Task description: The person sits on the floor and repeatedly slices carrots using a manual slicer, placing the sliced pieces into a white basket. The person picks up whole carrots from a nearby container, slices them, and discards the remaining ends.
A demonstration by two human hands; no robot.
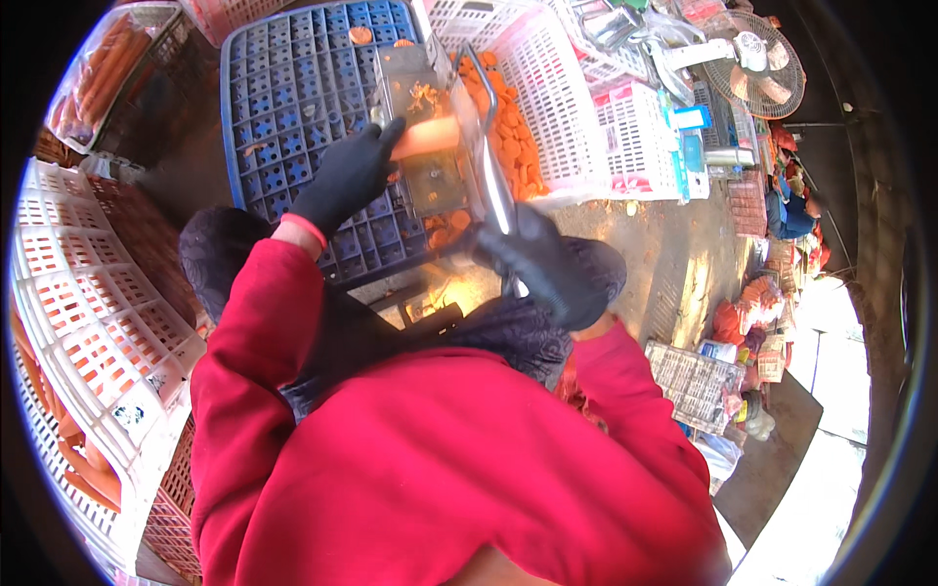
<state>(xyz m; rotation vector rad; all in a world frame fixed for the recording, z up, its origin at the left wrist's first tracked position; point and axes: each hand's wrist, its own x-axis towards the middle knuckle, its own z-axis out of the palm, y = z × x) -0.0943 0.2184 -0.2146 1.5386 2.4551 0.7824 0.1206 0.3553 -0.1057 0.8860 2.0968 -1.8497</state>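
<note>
My left hand (348, 172), in a dark glove, holds the near end of a peeled carrot (429, 136) between thumb and fingers. The carrot lies across the metal bed of a manual slicer (437, 183), its far end against the cutting side. My right hand (549, 264), also gloved, is closed around the slicer's metal lever (496, 183). Orange carrot slices (509, 139) are heaped in a white plastic basket (548, 80) beyond the blade. The slicer rests on an upturned blue plastic crate (275, 110), with a few slices (447, 225) on it below the bed.
At left stands a white crate (88, 271) with carrots (91, 469) beside it. Bagged carrots (110, 69) fill a basket at upper left. A standing fan (755, 62) is at upper right. A person (791, 212) is farther off, near stacked crates (696, 384).
</note>
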